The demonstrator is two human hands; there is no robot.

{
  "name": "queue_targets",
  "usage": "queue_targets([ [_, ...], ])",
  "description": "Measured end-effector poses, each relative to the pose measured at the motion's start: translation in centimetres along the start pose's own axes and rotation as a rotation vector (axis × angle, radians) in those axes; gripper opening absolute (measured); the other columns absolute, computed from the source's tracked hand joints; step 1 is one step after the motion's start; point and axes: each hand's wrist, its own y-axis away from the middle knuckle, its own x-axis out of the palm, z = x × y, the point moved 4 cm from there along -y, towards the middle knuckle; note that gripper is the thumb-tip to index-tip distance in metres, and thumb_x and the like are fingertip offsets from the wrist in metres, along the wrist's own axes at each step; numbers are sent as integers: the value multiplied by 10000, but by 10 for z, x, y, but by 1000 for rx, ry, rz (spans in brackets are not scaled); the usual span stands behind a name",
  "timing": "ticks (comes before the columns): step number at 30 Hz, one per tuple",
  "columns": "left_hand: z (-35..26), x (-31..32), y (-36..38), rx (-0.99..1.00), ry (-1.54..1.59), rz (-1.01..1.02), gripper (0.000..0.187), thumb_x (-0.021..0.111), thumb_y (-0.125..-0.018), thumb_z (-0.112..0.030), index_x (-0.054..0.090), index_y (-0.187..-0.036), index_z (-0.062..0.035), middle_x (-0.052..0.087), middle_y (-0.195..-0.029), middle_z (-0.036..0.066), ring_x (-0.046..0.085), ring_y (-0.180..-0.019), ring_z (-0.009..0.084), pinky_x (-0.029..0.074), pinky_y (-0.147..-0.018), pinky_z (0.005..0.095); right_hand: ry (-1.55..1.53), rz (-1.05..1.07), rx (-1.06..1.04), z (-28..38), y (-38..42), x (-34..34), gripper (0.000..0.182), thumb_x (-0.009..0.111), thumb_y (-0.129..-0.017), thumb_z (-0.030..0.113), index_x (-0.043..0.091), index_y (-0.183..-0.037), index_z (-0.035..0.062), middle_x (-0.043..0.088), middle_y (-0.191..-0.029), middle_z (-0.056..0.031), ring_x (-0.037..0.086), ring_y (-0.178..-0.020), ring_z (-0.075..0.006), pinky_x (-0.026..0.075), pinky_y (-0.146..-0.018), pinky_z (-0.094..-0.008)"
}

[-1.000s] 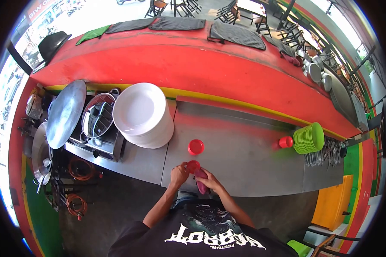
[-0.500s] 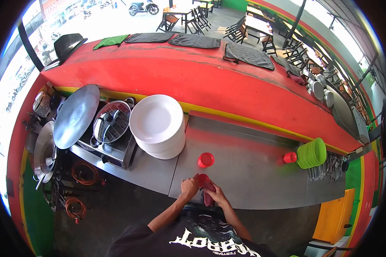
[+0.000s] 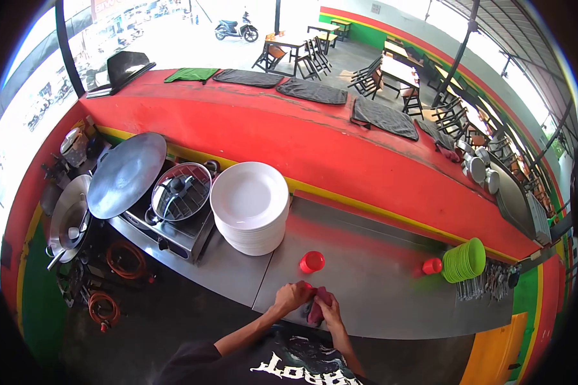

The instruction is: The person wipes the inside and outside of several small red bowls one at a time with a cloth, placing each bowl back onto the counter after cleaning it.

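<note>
Near the front edge of the steel counter, my left hand [image 3: 291,296] is closed around a small red cup [image 3: 309,286], mostly hidden by the fingers. My right hand [image 3: 330,312] grips a folded maroon cloth [image 3: 318,308] pressed against the cup's side. Just beyond my hands, a second red cup [image 3: 312,262] stands on the counter [image 3: 372,276]. Farther right, another red cup [image 3: 432,266] lies or stands beside a stack of green bowls or cups [image 3: 464,261].
A tall stack of white plates [image 3: 250,199] stands left of my hands. Beyond it are a lidded pan [image 3: 181,191] on a stove and a big metal wok lid [image 3: 127,174]. Cutlery [image 3: 485,285] lies at the right end. A red ledge [image 3: 270,125] with dark cloths runs behind.
The view has tilted up, so the scene sits lower. My left hand has turned over the held cup, which now shows less. The cloth stays in my right hand.
</note>
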Motion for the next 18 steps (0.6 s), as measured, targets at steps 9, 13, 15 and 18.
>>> queue_targets([
  [9,-13,3,-3,-76,521,200,585,542,-939,-578,549,-1075,-10,668,-914,233,672,-952,388,506,-826,434,55,114,-138,73,13,17,420,721,-910,299,583,-1197,24,638,-1076,-66,596,-998,-149,469,-890,-314],
  [13,-13,2,-4,-116,720,-39,606,394,-1001,-576,535,-1188,-16,656,-981,274,638,-1046,417,466,-917,450,62,156,-243,78,12,33,414,613,-975,243,438,-1285,32,544,-1244,-132,544,-1087,-185,463,-918,-327],
  [15,-13,-8,-7,-125,721,-33,622,330,-1019,-568,547,-1210,-17,657,-1002,285,629,-1060,429,460,-930,460,120,298,-271,84,16,36,451,599,-977,231,368,-1315,42,493,-1288,-161,517,-1113,-199,457,-927,-332],
  [18,-3,-11,-9,-141,647,79,636,279,-1029,-553,571,-1216,-20,661,-1032,293,617,-1058,459,465,-923,480,328,311,-482,114,34,52,380,608,-957,212,450,-1246,23,569,-1131,-156,560,-1020,-216,471,-897,-360],
])
